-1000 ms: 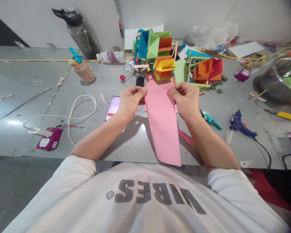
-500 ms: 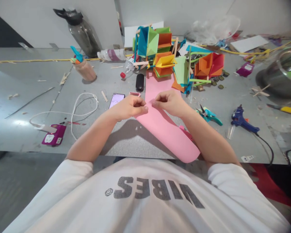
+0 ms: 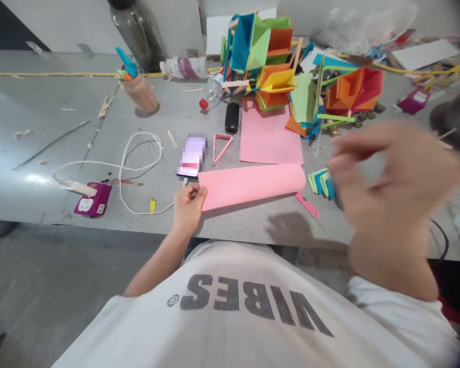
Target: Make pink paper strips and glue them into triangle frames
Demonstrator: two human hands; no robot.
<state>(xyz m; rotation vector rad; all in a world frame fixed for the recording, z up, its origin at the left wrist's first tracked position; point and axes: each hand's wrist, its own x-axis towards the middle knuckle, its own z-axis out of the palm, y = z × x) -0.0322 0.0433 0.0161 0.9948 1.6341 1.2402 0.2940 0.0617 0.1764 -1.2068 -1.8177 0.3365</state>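
My left hand pinches the left end of a sheet of pink paper between thumb and fingers. The sheet curls into a loose half-roll lying across the table's front. Raised close to the camera on the right is my right hand, smeared by motion; its thumb and fingertips come near each other, and whether anything is between them cannot be seen. A pink cutter lies by the roll's right end. Flat pink paper lies behind the roll. A folded pink triangle rests beside a phone.
Behind stands a model of coloured folded paper and sticks. A black case, bottles, and a cup surround the middle. A white cable runs left to a purple adapter. Teal-and-green strips lie right.
My right hand has let go of the pink paper and risen to the right, towards the camera. My left hand has moved down with the sheet, now lying crosswise, uncovering the phone, triangle and cutter.
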